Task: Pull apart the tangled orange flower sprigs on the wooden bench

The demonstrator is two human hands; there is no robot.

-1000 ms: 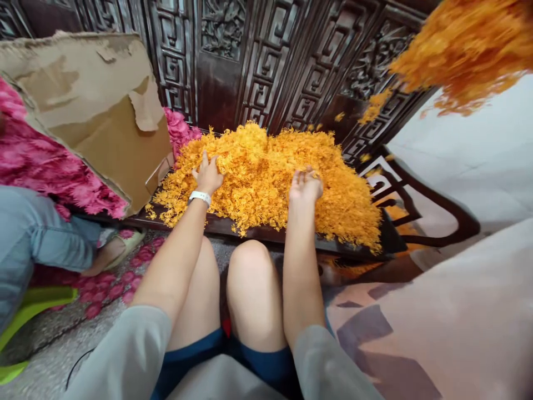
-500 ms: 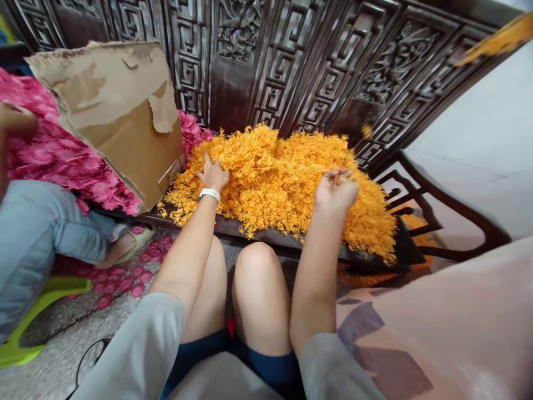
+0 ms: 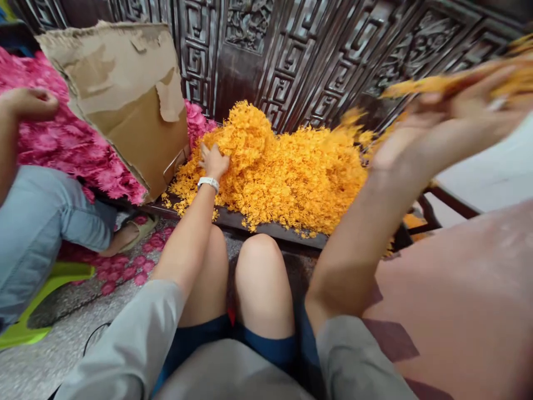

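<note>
A heap of orange artificial-looking flowers [image 3: 300, 178] lies on a dark wooden bench [image 3: 266, 225] in front of me. My left hand [image 3: 215, 161], a white watch [image 3: 208, 183] on its wrist, touches the left side of the heap. Its fingers are spread against a raised clump [image 3: 245, 130]. Over on the right, my right hand [image 3: 453, 122] is lifted above the bench and smeared by motion. A sprig of orange flowers [image 3: 420, 87] appears gripped in its fingers, and more orange blossoms trail behind the wrist.
On the left, a torn cardboard sheet [image 3: 120, 105] stands between the orange heap and pink flowers [image 3: 45, 144]. A co-worker's hand [image 3: 33, 105] is beside the pink ones. Pink blossoms [image 3: 137, 266] litter the floor by a green stool [image 3: 45, 300]. A carved wooden panel [image 3: 287, 66] rises behind.
My right hand has swung up and right from above the heap, with orange flowers moving along. The clump beside my left hand stands higher. The view has shifted slightly.
</note>
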